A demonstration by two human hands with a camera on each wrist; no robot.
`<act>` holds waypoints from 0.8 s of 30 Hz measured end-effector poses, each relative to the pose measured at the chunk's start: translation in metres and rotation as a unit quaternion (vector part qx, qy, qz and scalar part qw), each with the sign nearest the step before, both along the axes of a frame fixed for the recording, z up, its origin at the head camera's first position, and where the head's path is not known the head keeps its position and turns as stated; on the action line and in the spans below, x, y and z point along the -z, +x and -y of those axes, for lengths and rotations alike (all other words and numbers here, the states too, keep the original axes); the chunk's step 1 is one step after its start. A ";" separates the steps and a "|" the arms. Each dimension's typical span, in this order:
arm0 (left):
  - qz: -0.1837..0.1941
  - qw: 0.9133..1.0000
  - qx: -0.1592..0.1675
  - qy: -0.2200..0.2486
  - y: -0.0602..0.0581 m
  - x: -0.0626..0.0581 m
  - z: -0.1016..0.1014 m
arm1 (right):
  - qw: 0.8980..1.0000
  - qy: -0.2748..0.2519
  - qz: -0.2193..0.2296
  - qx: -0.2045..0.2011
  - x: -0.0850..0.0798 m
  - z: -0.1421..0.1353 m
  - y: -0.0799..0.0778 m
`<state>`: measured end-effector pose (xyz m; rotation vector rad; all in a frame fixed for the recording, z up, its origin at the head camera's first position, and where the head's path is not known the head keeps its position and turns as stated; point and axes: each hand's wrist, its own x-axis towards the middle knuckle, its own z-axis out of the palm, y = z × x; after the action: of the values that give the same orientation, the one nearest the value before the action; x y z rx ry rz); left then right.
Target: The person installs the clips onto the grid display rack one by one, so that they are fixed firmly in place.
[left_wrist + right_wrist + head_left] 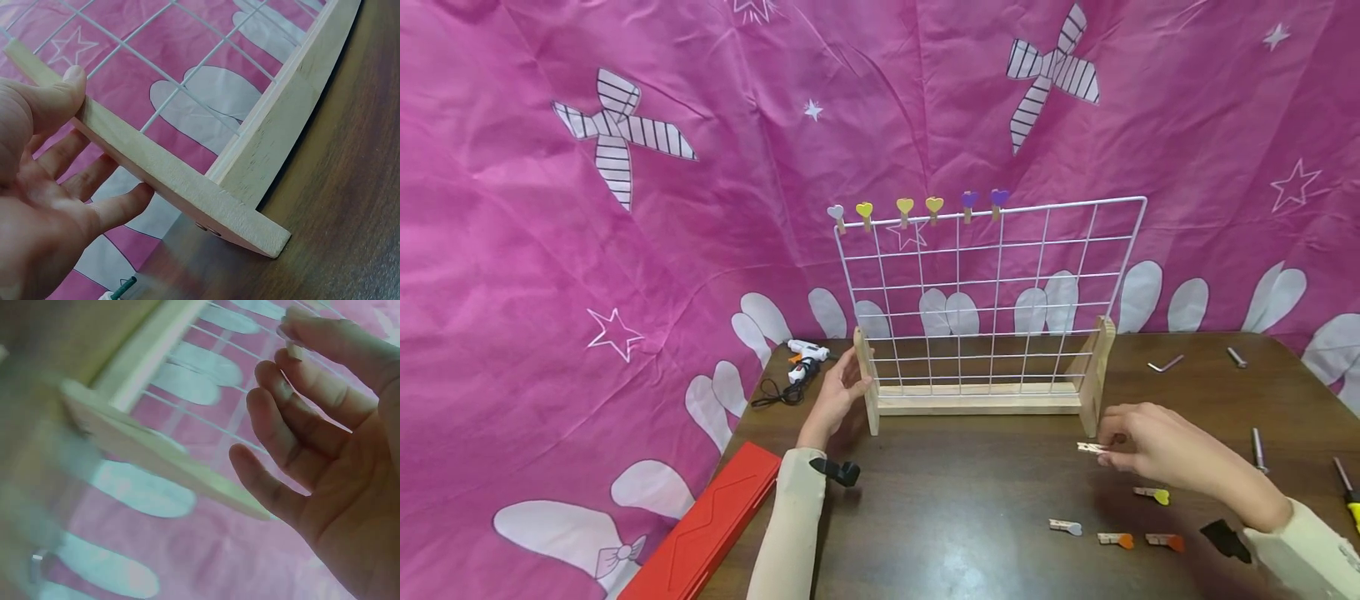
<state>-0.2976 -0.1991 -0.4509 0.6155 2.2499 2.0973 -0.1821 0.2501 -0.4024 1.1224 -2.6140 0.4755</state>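
Clothespin of pale wood, at lower right of the frame, is pinched by thumb and fingers in the right hand's grip, much the nearer hand. Its long axis runs nearly level, the free end pointing left, just below the foot of the right pale wooden post. White wire grid rises above and left of it. Left hand grips the left pale wooden post.
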 end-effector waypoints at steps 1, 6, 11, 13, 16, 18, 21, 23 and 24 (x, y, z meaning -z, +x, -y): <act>0.001 1.000 0.000 -0.001 0.000 0.000 0.000 | 1.000 -0.004 -0.005 0.000 -0.008 0.002 0.000; 0.006 1.000 0.001 0.000 0.001 0.002 0.001 | 0.999 -0.009 -0.042 -0.010 -0.041 0.009 -0.007; 0.011 1.000 0.001 0.009 0.002 0.002 0.000 | 0.997 -0.032 -0.056 -0.046 -0.071 0.015 -0.013; 0.011 1.000 0.001 0.012 0.002 0.002 0.000 | 0.996 -0.047 -0.052 -0.059 -0.083 0.018 -0.015; 0.010 1.000 0.000 0.010 0.002 0.002 0.001 | 0.993 -0.064 -0.060 -0.074 -0.102 0.022 -0.020; 0.008 1.000 0.000 0.009 0.002 0.002 0.001 | 0.992 -0.069 -0.072 -0.082 -0.115 0.024 -0.024; 0.007 1.000 0.000 0.008 0.002 0.001 0.001 | 0.990 -0.063 -0.093 -0.085 -0.136 0.028 -0.028; 0.006 1.000 0.001 0.008 0.002 0.000 0.000 | 0.990 -0.053 -0.102 -0.077 -0.152 0.031 -0.030; 0.007 1.000 0.002 0.009 0.002 0.000 0.000 | 0.991 -0.048 -0.107 -0.072 -0.159 0.033 -0.031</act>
<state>-0.2960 -0.1993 -0.4507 0.6036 2.2229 2.1162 -0.2134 0.2171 -0.2432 1.2615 -2.3138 0.4751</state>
